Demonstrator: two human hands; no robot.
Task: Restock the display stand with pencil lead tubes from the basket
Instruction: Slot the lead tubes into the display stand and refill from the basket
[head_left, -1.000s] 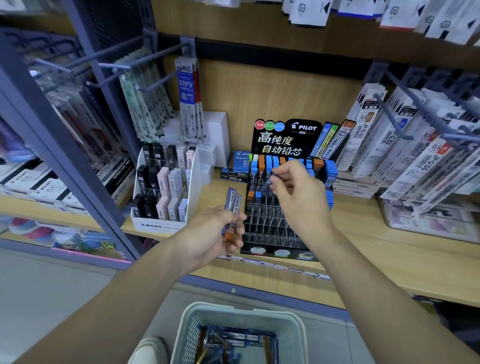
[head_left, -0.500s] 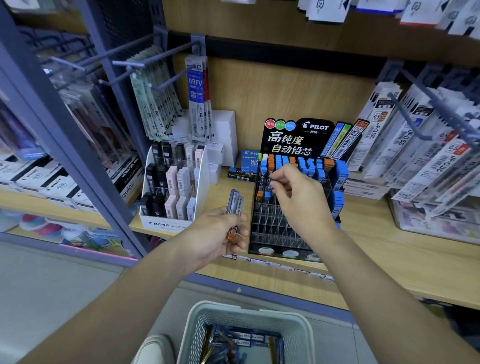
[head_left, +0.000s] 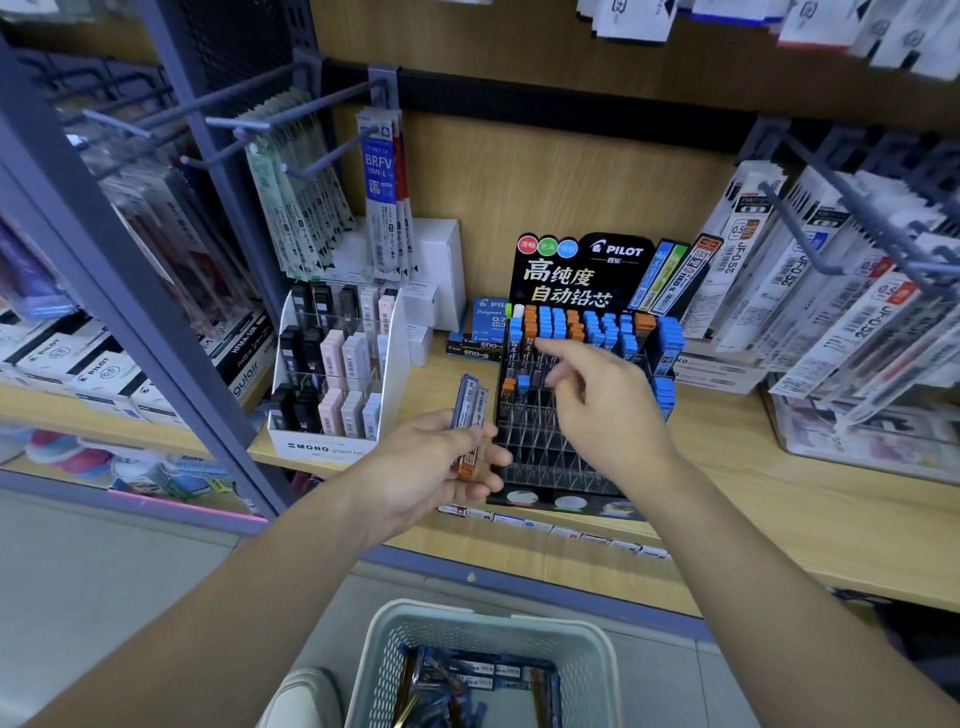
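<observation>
so the wooden shelf (head_left: 753, 483) has the Pilot display stand (head_left: 550, 467) mid-shelf, MONO box (head_left: 332, 441) left of it, clear tub (head_left: 862, 447) off right

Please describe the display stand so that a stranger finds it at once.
On the wooden shelf, look right of the white MONO box. The display stand is black, with a PILOT header and clear slots, only its back rows filled with blue and orange caps.

left hand (head_left: 426, 470) palm up, forearm reaching in from lower left, thumb and fingers pinching a small bunch of lead tubes (head_left: 469, 410) that stick up past the fingertips. right hand (head_left: 610, 410) palm down, arm outstretched, fingers loosely spread, index extended ahead, empty
</observation>
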